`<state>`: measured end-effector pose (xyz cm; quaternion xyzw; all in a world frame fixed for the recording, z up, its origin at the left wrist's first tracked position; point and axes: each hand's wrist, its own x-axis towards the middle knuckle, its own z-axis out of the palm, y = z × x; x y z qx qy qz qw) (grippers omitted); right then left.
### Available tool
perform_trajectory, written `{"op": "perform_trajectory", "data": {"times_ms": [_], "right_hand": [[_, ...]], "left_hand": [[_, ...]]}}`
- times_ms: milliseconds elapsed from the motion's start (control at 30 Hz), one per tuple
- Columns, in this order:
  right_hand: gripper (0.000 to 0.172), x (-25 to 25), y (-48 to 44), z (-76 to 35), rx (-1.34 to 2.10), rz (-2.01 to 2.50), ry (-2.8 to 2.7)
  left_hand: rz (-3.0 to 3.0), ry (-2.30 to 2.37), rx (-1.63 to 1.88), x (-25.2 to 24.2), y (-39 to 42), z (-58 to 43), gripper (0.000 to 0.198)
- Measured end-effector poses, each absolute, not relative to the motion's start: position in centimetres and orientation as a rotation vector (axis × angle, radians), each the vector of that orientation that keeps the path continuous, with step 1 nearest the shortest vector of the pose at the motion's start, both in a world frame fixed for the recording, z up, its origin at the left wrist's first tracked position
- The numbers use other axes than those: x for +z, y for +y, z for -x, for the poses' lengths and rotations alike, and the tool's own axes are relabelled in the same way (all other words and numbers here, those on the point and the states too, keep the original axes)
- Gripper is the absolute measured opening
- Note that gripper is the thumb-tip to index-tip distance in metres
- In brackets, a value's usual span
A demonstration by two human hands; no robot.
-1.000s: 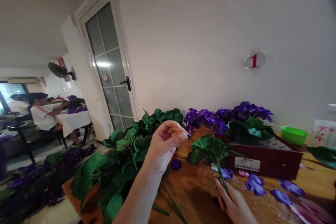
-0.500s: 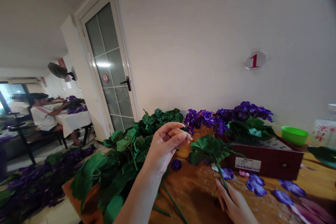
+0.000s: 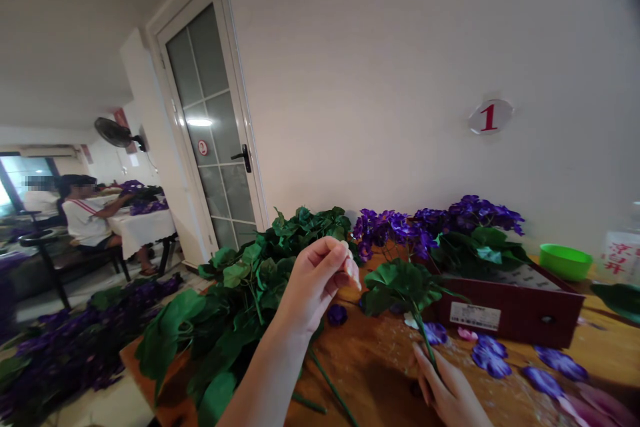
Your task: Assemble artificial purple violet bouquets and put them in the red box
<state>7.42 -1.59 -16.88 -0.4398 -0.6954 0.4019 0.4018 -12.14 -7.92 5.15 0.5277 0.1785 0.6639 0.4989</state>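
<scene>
Green stem (image 3: 425,337) of an artificial leaf spray (image 3: 400,287), and the right hand (image 3: 450,393) has its fingers closed around it, low over the wooden table (image 3: 370,373). Up on the left, the left hand (image 3: 313,287) pinches its fingertips together on a small pale scrap (image 3: 351,271), too small to name! Loose purple petals (image 3: 491,357) lie just beside the right hand. Beyond them, a dark red box (image 3: 510,303) with purple artificial flowers (image 3: 390,233) rising behind it, a heap of green leaves (image 3: 240,280) to the left, a green bowl (image 3: 566,261) far right, and a seated co-worker (image 3: 85,220) away at a white-covered table (image 3: 143,233).
</scene>
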Motion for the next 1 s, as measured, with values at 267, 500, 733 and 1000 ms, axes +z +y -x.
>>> {"op": "perform_trajectory", "data": {"times_ms": [267,500,733,1000], "right_hand": [[0.051,-17.2,-1.5,-7.5,1.037,1.146,-1.754],[0.051,-16.9,-1.5,-7.5,1.037,1.127,-1.761],[0.051,-17.1,-1.5,-7.6,0.987,1.11,-1.769],[0.05,-16.4,-1.7,-7.4,1.008,1.117,-1.753]], "left_hand": [[-1.385,0.378,1.68,5.4,-8.3,11.7,0.024],[-1.493,0.525,1.709,5.1,-8.6,11.3,0.022],[-1.57,0.559,1.678,4.8,-8.7,11.1,0.022],[-1.606,0.562,1.64,4.7,-8.4,11.0,0.021]]}}
